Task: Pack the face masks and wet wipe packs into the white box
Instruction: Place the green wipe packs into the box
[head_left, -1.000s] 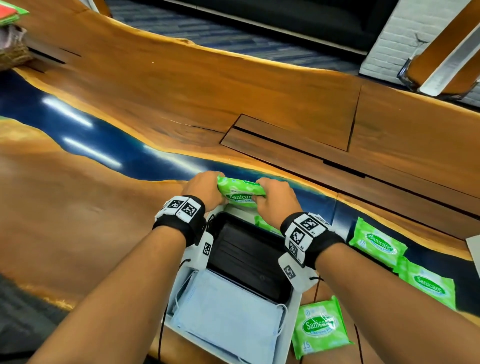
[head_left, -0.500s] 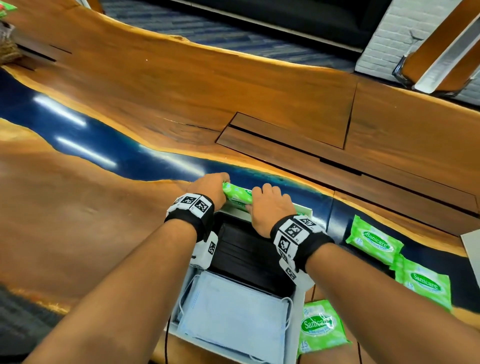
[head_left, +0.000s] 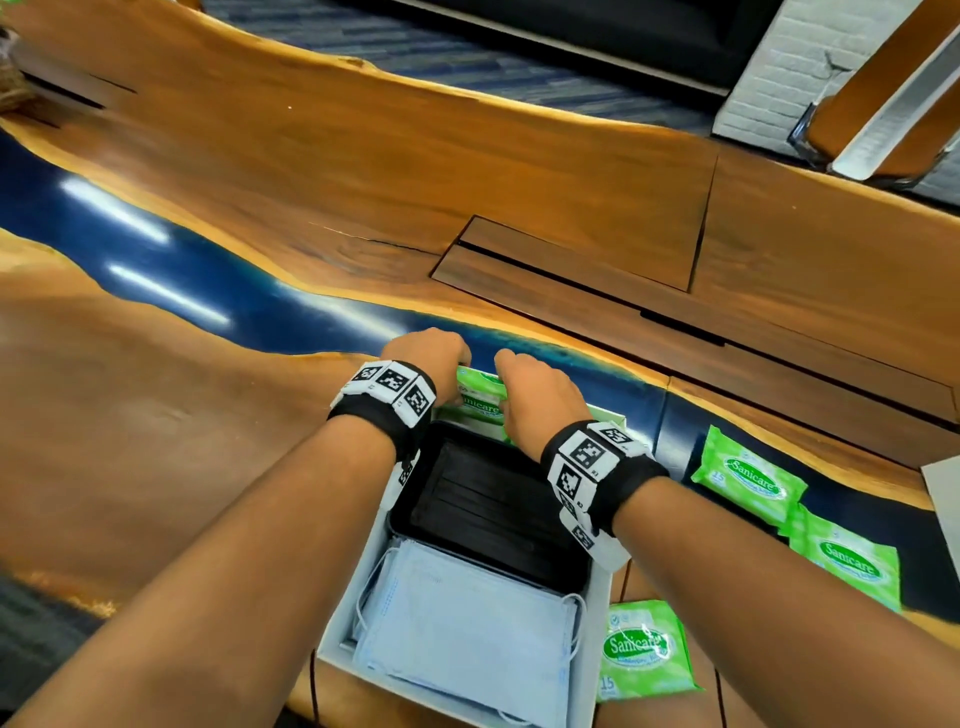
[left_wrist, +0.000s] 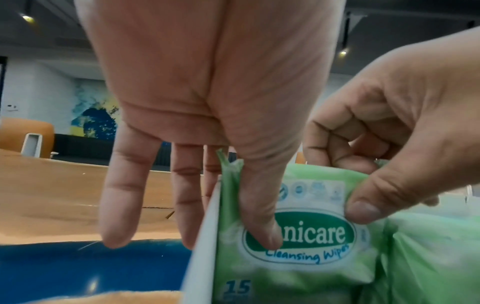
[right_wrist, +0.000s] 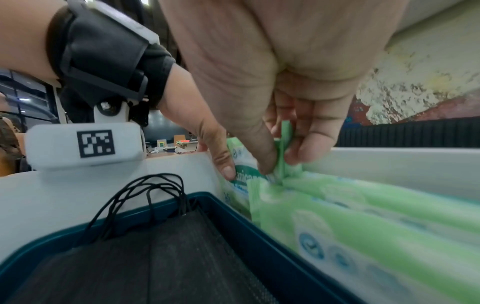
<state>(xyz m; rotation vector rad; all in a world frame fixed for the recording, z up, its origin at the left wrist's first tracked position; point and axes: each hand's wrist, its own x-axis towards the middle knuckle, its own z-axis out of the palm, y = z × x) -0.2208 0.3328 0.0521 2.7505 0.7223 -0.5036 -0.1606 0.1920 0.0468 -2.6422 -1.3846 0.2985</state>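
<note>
The white box (head_left: 597, 649) holds light blue face masks (head_left: 467, 639) at its near end and black masks (head_left: 488, 509) in a dark tray (right_wrist: 259, 226) in the middle. At the far end a green wet wipe pack (head_left: 480, 395) stands on edge against the wall (left_wrist: 205, 246). My left hand (head_left: 436, 353) straddles that wall, its thumb (left_wrist: 259, 216) pressing the pack's front and its fingers hanging outside. My right hand (head_left: 530, 395) pinches the pack's top seam (right_wrist: 284, 139). More green packs (right_wrist: 376, 216) lie beside it in the box.
Three loose wipe packs lie on the table right of the box: (head_left: 748, 480), (head_left: 847, 566), (head_left: 641, 649). The wooden table has a blue resin strip (head_left: 182, 280) and an inset panel (head_left: 571, 260). A white sheet (head_left: 943, 493) lies at the right edge, and a chair (head_left: 883, 104) stands far right.
Both hands have lowered the wipe pack from above the box's far end down into it, against the far-left wall.
</note>
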